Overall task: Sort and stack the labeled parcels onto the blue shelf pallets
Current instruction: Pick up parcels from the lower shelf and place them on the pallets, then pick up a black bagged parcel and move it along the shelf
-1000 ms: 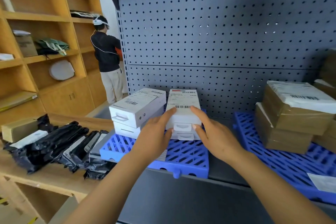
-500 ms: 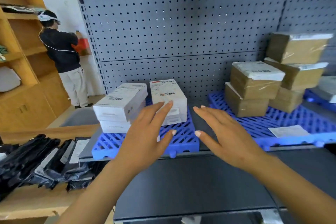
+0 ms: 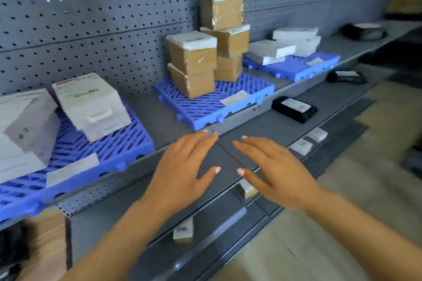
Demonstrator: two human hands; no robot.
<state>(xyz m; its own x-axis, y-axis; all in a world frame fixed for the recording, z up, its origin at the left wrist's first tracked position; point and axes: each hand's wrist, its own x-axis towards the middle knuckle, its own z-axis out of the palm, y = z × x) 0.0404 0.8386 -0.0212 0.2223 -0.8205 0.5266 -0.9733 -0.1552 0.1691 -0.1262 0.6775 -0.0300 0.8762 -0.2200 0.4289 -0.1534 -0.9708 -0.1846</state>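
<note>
Two spread hands (image 3: 182,173) hover right of the white parcels (image 3: 91,107)

L hand (image 3: 182,166), R hand (image 3: 277,171) spread; parcels (image 3: 191,57) on pallets (image 3: 205,109)

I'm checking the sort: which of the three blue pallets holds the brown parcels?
The middle pallet: it alone carries brown parcels, in two stacks. The left pallet and the right pallet hold white boxes.
</note>
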